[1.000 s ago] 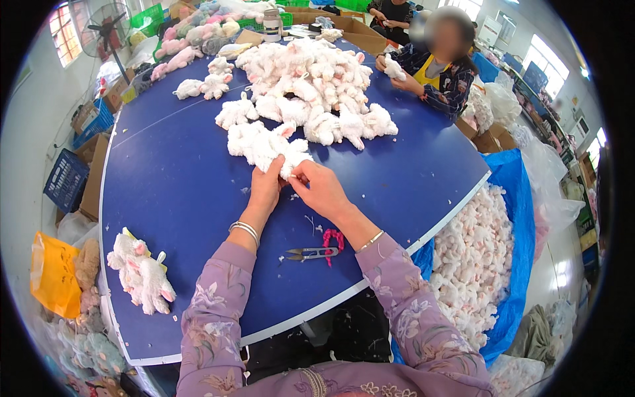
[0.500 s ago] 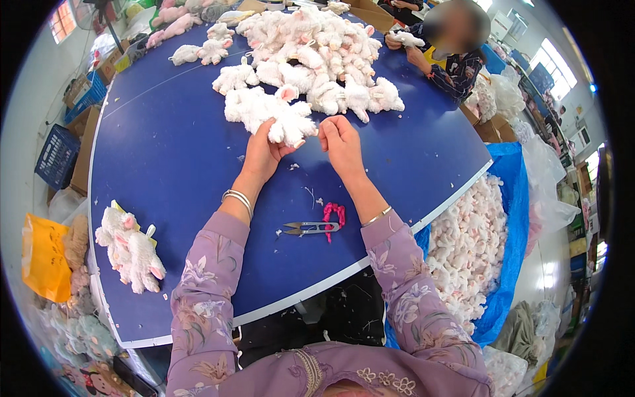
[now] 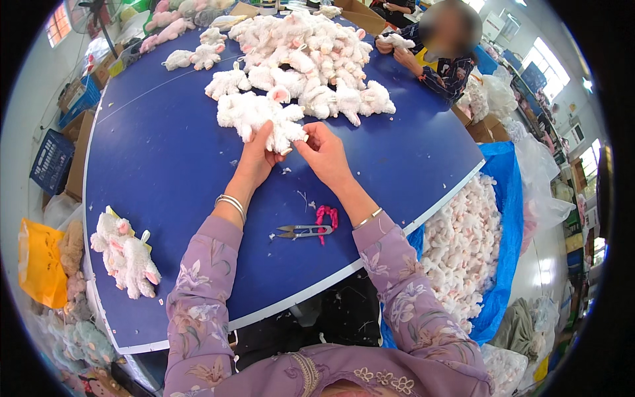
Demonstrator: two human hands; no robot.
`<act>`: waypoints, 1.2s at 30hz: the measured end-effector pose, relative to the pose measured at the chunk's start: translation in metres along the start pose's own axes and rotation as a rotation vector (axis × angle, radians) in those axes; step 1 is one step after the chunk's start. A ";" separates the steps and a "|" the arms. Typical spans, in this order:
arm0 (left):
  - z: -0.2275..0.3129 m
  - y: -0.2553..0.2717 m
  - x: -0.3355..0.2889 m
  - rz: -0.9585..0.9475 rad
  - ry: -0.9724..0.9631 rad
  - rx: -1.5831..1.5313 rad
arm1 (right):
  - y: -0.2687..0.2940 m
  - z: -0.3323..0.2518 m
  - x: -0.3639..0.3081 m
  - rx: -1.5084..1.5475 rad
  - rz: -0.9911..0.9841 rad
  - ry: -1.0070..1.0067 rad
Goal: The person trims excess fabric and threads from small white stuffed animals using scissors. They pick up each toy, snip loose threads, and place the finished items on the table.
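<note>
- On the blue table (image 3: 165, 152), before the plush pile (image 3: 297, 53), lies your white plush toy (image 3: 254, 114).
- Your left hand (image 3: 256, 157) is closed around its near side.
- Your right hand (image 3: 326, 155) curls nearly closed at its limb; whether it grips, I cannot tell.
- Thread snips (image 3: 305, 231) lie nearer you.

Between the fingers (image 3: 315, 134): toy (image 3: 254, 112), plush cloth, matt, rough curly pile. Just beyond them: heap (image 3: 304, 46), like plush, equally matt. Below them: table (image 3: 165, 165), smooth top, faint sheen. Bodyward of them: snips (image 3: 311, 231), bare metal, dull shine; cord (image 3: 333, 217), soft-looking fibre. Behind the left fingers: bangles (image 3: 231, 206), polished metal. Behind both: sleeves (image 3: 205, 271), matt cloth. Well right of them: sack (image 3: 509, 218), creased plastic, glossy; film (image 3: 541, 185), thin translucent plastic, shiny.
</note>
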State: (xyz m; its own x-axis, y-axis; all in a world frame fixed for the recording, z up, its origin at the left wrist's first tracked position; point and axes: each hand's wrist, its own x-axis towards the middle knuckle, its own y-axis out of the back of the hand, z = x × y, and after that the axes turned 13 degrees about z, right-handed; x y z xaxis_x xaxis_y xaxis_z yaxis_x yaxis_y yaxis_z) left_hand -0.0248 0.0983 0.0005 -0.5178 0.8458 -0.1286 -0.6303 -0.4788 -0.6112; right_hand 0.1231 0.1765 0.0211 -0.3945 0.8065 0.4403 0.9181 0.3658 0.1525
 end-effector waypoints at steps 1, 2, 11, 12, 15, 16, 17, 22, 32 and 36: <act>-0.001 -0.001 -0.001 -0.023 -0.016 0.025 | 0.001 -0.004 0.000 -0.014 0.007 0.017; -0.002 0.000 -0.004 0.014 -0.015 0.051 | 0.002 -0.007 -0.002 -0.027 0.014 0.034; -0.009 -0.007 -0.007 0.135 -0.086 0.130 | 0.012 0.003 0.005 -0.149 0.000 -0.092; -0.009 -0.007 -0.007 0.132 -0.081 0.159 | 0.015 0.006 0.007 -0.189 -0.024 -0.122; -0.011 -0.006 -0.006 0.136 -0.075 0.192 | 0.016 0.009 0.008 -0.149 0.004 -0.154; -0.010 -0.008 -0.008 0.146 -0.079 0.168 | 0.015 0.009 0.007 -0.133 0.010 -0.168; -0.009 -0.008 -0.008 0.156 -0.083 0.143 | 0.012 0.007 0.005 -0.051 -0.013 -0.254; -0.011 0.000 0.002 0.159 -0.131 -0.007 | -0.010 -0.007 -0.012 0.240 -0.128 -0.384; -0.012 -0.013 -0.006 0.206 -0.120 0.081 | -0.017 0.001 -0.014 0.228 -0.005 -0.190; -0.011 -0.009 -0.005 0.189 -0.123 0.140 | -0.013 -0.010 -0.016 0.011 -0.053 0.044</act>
State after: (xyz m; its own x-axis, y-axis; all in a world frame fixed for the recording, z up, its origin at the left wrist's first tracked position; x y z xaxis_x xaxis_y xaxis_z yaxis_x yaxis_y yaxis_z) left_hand -0.0096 0.1010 -0.0021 -0.6951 0.7072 -0.1295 -0.5848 -0.6609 -0.4704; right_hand 0.1179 0.1543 0.0214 -0.4400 0.7648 0.4706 0.8955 0.4126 0.1668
